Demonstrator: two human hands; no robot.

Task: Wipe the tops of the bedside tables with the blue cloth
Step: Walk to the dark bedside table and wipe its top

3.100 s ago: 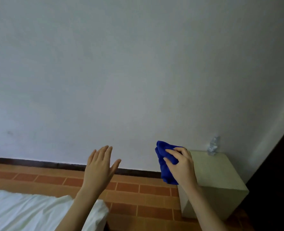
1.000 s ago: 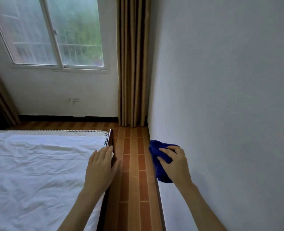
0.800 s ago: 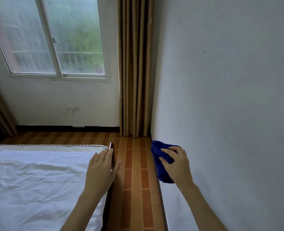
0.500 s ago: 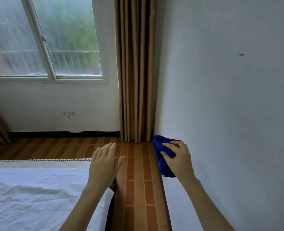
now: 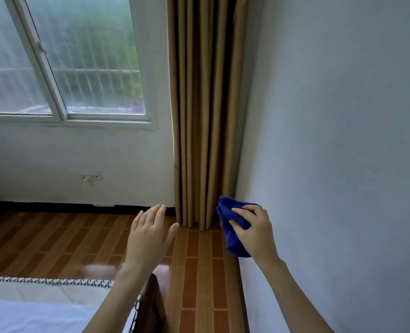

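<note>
The bed sits lower left, below the window. The left hand hovers over the tiled floor, fingers released and spread. Right of the curtain, the right hand grips the bunched blue cloth in the air near the wall.

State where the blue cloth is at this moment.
In the head view the blue cloth sits right of centre, gripped in the right hand, beside the wall, near the foot of the curtain.

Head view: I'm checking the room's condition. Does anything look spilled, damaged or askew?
One small thing: the socket under the window has a white piece hanging crooked at its left end, too small to identify. The shiny patch on the floor looks like glare, not a spill.
</note>
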